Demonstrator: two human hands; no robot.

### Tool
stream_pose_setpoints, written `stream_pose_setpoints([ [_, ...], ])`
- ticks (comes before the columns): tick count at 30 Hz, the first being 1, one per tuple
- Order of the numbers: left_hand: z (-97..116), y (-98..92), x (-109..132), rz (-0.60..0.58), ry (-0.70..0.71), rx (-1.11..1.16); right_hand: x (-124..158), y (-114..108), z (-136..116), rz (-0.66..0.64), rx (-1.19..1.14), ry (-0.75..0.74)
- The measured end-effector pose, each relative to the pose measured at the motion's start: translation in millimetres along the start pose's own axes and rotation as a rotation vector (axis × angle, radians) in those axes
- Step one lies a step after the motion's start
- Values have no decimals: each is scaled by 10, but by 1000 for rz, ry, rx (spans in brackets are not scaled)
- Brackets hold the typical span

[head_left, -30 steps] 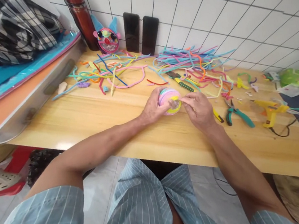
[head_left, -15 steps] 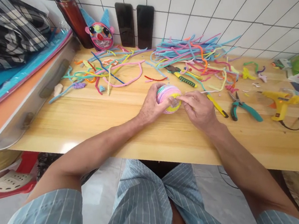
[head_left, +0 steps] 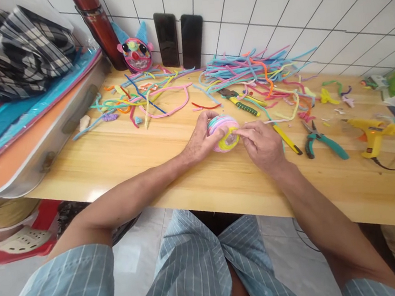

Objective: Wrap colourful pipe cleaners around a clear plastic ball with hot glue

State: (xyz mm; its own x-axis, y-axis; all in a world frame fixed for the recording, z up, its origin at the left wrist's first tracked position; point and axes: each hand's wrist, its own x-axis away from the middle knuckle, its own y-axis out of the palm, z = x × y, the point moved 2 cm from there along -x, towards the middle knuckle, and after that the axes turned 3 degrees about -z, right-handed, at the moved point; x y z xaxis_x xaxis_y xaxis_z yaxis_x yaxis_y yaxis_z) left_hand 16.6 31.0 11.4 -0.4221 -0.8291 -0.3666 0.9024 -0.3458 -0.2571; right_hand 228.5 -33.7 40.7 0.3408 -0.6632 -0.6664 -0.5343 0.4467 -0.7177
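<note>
My left hand (head_left: 203,135) is wrapped round a ball of coiled pipe cleaners (head_left: 222,122), banded in pink, teal, lilac and yellow. A greyish, see-through patch shows inside the yellow ring on its right side. At that yellow edge, the fingertips of my right hand (head_left: 260,142) are pinched together; whatever lies between them is too small to make out. Just beyond the ball lie a red pipe cleaner (head_left: 206,105) and pliers with yellow and green handles (head_left: 246,107). A yellow cutter knife (head_left: 287,140) lies beside my right hand, and teal-handled pliers (head_left: 326,144) farther right.
A yellow glue gun (head_left: 372,133) with a cord lies at the right. Pipe cleaners (head_left: 245,69) are heaped by the tiled wall, near two phones (head_left: 167,39), a blue-eared figure (head_left: 136,54) and a red flask (head_left: 102,32). A plastic bin (head_left: 50,154) borders the left.
Both hands keep nearly the same hold, with the right fingertips still at the ball's yellow edge. The view has tilted slightly, so the things at the back appear a little lower.
</note>
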Motion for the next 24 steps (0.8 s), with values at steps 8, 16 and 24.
stream_pose_setpoints([
  [8, 6, -13, -28, -12, -32, 1, 19, 20, 8, 12, -45, 17],
  [16, -49, -25, -31, 52, 53, -89, 27, 44, 39, 51, -84, 21],
  [24, -54, -70, -63, -27, -31, -18, 42, 106, 50, 143, -77, -57],
])
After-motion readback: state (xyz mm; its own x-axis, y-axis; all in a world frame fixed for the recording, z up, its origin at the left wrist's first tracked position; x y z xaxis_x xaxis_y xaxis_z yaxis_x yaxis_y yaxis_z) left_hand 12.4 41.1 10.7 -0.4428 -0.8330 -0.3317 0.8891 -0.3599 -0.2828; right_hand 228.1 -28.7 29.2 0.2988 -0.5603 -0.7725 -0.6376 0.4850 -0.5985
